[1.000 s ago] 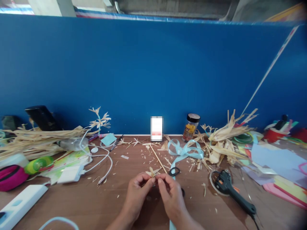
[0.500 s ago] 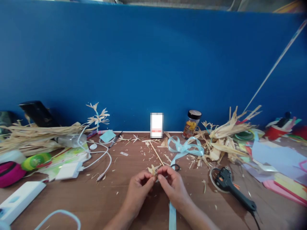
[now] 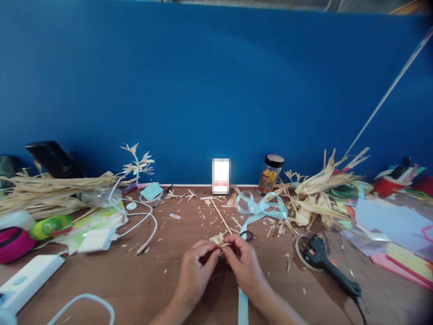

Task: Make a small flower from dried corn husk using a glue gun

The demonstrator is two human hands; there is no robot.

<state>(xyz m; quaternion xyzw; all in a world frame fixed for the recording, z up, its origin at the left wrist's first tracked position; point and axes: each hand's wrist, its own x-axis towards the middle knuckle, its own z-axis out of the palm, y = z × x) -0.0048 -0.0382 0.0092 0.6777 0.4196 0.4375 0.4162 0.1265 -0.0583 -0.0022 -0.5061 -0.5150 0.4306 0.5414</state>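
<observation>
Between my two hands is a small corn husk flower (image 3: 220, 242), pale with narrow pointed petals. My left hand (image 3: 199, 266) pinches it from the left, thumb against fingertips. From the right, my right hand (image 3: 244, 262) pinches it too, the fingertips of both hands almost meeting. A light blue ribbon (image 3: 243, 303) runs beneath my right hand toward the front edge, and its loops (image 3: 262, 205) lie farther back. Behind the hands lies a thin wooden stick (image 3: 221, 216). A black scissor handle (image 3: 249, 235) peeks out beside my right fingers; the rest is hidden.
A black glue gun (image 3: 329, 266) lies at right near coloured papers (image 3: 392, 221). Dried husks are piled right (image 3: 318, 189) and left (image 3: 61, 192). A lidded jar (image 3: 270, 174) stands against the blue partition (image 3: 216, 90). White cables (image 3: 154, 225) and a power strip (image 3: 30, 282) lie left.
The husk flower has turned more upright between my fingertips, with its petals showing more clearly. Both hands stay in nearly the same place, still pinching.
</observation>
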